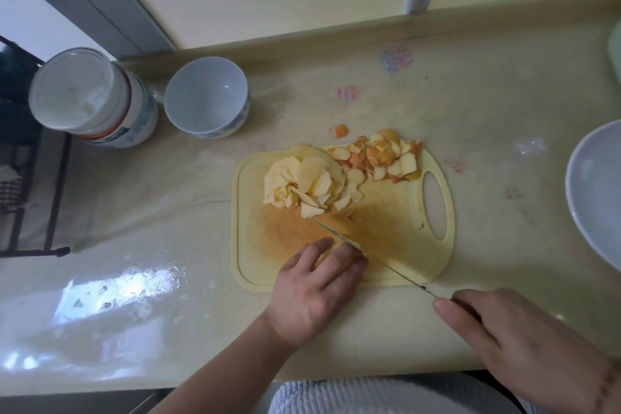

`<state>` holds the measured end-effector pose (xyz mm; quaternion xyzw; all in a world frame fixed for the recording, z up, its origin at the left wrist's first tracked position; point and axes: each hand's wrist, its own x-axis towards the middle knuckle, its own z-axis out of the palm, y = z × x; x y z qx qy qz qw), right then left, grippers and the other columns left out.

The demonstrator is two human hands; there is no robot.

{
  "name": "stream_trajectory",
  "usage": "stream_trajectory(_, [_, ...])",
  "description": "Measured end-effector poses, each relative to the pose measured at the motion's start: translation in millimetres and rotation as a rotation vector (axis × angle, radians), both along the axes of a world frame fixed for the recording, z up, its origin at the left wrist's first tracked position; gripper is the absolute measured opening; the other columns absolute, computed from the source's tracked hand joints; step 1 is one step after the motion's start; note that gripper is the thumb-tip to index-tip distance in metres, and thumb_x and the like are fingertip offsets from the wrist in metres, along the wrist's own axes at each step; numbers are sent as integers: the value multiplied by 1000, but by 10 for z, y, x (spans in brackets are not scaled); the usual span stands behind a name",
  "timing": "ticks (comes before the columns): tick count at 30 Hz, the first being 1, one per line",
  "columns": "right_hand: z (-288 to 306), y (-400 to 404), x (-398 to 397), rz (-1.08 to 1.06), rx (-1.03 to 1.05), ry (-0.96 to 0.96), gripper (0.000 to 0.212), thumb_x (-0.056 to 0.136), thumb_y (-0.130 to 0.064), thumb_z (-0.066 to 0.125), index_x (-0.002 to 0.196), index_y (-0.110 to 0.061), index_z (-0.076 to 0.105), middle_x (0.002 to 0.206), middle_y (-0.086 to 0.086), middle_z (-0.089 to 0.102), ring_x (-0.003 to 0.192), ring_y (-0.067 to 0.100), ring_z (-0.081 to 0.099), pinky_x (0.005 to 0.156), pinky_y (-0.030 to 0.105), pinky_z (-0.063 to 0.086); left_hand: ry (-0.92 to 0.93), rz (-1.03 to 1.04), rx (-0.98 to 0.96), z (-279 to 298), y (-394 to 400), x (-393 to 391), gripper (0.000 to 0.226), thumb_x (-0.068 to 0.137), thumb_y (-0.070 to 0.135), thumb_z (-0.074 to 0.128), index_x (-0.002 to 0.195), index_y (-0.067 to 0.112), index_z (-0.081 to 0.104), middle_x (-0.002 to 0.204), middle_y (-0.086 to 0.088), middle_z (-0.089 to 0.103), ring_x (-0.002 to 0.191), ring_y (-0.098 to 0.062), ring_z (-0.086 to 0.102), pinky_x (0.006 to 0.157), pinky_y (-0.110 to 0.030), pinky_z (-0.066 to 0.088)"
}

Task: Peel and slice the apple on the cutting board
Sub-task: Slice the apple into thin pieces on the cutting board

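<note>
A pale yellow cutting board (403, 205) lies on the counter. A heap of peeled apple slices (305, 183) sits on its far left part. Orange-red peel scraps (383, 158) are piled at its far edge, one bit (341, 130) off the board. My right hand (524, 343) grips the handle of a thin knife (386, 262), whose blade runs diagonally across the board toward the slices. My left hand (319, 289) rests on the board's near edge, fingertips pressing something small against the blade; what it is stays hidden under the fingers.
A white bowl with blue pattern (208, 97) and a lidded white jar (87, 97) stand at the back left. Another white bowl (594, 191) sits at the right edge. The near left counter (117, 296) is wet with scraps.
</note>
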<state>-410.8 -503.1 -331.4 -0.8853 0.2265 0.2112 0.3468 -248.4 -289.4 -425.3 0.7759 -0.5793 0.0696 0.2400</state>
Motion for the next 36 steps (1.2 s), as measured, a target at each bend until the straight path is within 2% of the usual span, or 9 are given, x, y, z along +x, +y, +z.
stream_trajectory(7, [-135, 10, 92, 17, -2, -4, 77, 79, -83, 9, 58, -15, 37, 52, 5, 48, 51, 19, 48, 56, 39, 44, 8, 6, 7, 6, 13, -2, 25, 91, 16, 76, 116, 13, 75, 122, -6, 70, 104, -34, 65, 79, -38, 56])
stream_trajectory(13, [-9, 1, 62, 1, 3, -14, 78, 80, -83, 12, 60, -12, 36, 55, 8, 46, 51, 18, 44, 56, 39, 42, 2, -2, 9, 48, -24, 18, 22, 92, 18, 75, 114, 13, 76, 119, -5, 71, 102, -33, 66, 75, -36, 55])
stream_trajectory(17, [32, 18, 34, 8, -21, -15, 75, 80, -82, 11, 60, -14, 32, 52, 2, 39, 51, 18, 38, 55, 38, 40, -6, -4, 6, 37, -23, 18, 23, 91, 17, 76, 114, 13, 76, 120, -4, 71, 100, -33, 66, 74, -35, 54])
stream_trajectory(25, [18, -14, 23, 13, -26, -8, 78, 80, -84, 11, 61, -12, 35, 57, 8, 46, 54, 20, 45, 56, 38, 41, -3, -6, -12, -14, 4, 23, 25, 92, 18, 76, 116, 14, 75, 124, -4, 70, 102, -33, 66, 76, -36, 53])
stream_trajectory(31, [51, -18, 43, 16, 5, -2, 76, 80, -82, 13, 61, -11, 33, 51, 2, 38, 52, 20, 43, 55, 36, 38, -5, -5, -20, -23, 1, 24, 23, 93, 19, 74, 115, 14, 76, 122, -4, 71, 101, -33, 65, 76, -36, 54])
stream_trajectory(36, [-20, -16, 82, 16, 20, 1, 78, 80, -83, 10, 60, -12, 36, 54, 8, 45, 53, 20, 45, 57, 38, 41, 5, -9, -15, -24, 6, 13, 24, 93, 19, 74, 116, 14, 76, 124, -4, 70, 102, -34, 66, 78, -36, 55])
